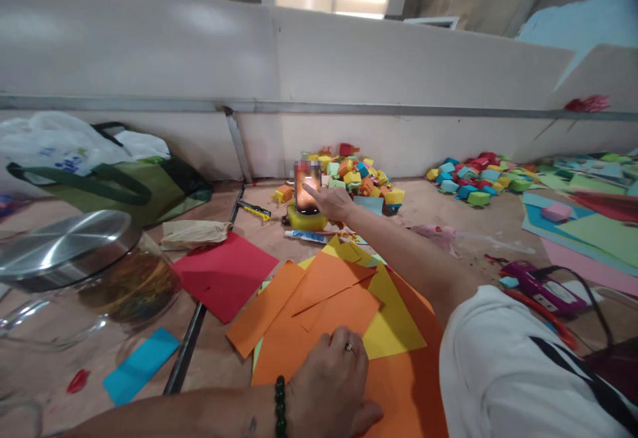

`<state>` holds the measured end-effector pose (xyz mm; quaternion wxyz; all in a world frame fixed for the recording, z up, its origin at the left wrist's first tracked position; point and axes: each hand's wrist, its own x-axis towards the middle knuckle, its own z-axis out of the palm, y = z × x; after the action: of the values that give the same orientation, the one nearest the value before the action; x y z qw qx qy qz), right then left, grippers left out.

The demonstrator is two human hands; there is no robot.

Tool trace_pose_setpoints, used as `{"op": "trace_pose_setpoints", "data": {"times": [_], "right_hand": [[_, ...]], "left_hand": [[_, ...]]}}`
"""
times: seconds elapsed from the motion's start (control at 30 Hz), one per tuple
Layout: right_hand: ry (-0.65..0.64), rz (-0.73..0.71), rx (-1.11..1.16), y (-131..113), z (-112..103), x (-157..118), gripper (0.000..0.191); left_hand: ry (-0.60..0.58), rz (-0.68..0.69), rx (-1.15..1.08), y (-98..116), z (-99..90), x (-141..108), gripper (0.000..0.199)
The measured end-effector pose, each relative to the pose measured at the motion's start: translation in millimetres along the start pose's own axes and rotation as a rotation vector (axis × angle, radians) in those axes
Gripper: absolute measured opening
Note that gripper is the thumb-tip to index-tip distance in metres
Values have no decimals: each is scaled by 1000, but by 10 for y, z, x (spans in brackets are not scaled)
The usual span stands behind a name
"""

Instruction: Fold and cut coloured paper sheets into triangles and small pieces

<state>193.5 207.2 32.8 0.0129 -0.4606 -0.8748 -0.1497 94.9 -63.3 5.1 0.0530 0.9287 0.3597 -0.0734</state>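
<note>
My right hand (pixel 335 203) reaches forward with its index finger stretched out onto the lit screen of a phone (pixel 307 192). The other fingers are bent, and nothing shows in them. The phone stands upright on a round yellow object (pixel 308 220). Close to me, my left hand (pixel 331 377), with a ring and a green bead bracelet (pixel 280 403) on its wrist, rests on orange paper (pixel 336 285). Its fingers are curled under, so whatever may be in them is hidden. Yellow paper (pixel 396 318) and red paper (pixel 226 275) lie around the orange pieces.
Small folded-paper cubes lie in two heaps, one behind the phone (pixel 351 172) and one farther right (pixel 471 177). A lidded glass teapot (pixel 124 285), a green bag (pixel 149 189) and a yellow cutter (pixel 255 210) are left; a purple device (pixel 543 288) with a cable lies right.
</note>
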Motion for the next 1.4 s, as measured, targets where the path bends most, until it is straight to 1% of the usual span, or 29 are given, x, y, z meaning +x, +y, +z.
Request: {"op": "trace_pose_setpoints", "data": {"times": [0.1,0.23,0.33,0.4,0.5,0.57,0.73,0.8,0.87,0.97,1.03,1.07,1.1,1.13,1.17,1.23,1.3,1.4], "right_hand": [[-8,6,4,-17,55,25,61],[-20,-1,7,-49,129,-18,65],[-27,10,6,0,161,-72,65],[-30,28,5,66,167,-122,65],[-26,57,11,164,147,-213,62],[-18,76,22,200,111,-268,60],[40,105,101,150,-48,-386,51],[57,83,160,81,-123,-499,45],[46,22,237,-9,-193,-700,38],[-19,-144,379,-163,-281,-1138,29],[-68,-254,462,-251,-316,-1439,25],[-92,-309,526,-284,-322,-1565,24],[-130,-365,647,-309,-320,-1667,22],[-154,-393,724,-326,-310,-1744,20],[-172,-398,789,-338,-293,-1795,20],[-185,-342,837,-354,-250,-1838,21],[-191,-270,820,-368,-216,-1843,23],[-189,-229,746,-389,-209,-1856,23]], "left_hand": [[25,6,8,-4,34,-4,62],[81,15,22,-9,106,-7,59],[127,8,44,-4,129,-17,59],[120,9,60,3,117,-23,60],[88,7,94,14,79,-28,60],[95,7,108,15,59,-27,60],[126,29,133,4,35,-28,58],[124,32,149,2,25,-30,59],[112,26,160,5,14,-35,60],[117,6,154,15,-6,-45,61],[130,-8,122,23,-21,-52,57],[134,-14,105,26,-30,-55,54],[135,-21,93,28,-39,-58,52],[134,-27,88,31,-49,-61,51],[135,-36,85,34,-61,-65,52],[135,-56,84,41,-92,-77,55],[126,-77,80,50,-133,-95,55],[107,-88,87,58,-184,-115,43]]}}
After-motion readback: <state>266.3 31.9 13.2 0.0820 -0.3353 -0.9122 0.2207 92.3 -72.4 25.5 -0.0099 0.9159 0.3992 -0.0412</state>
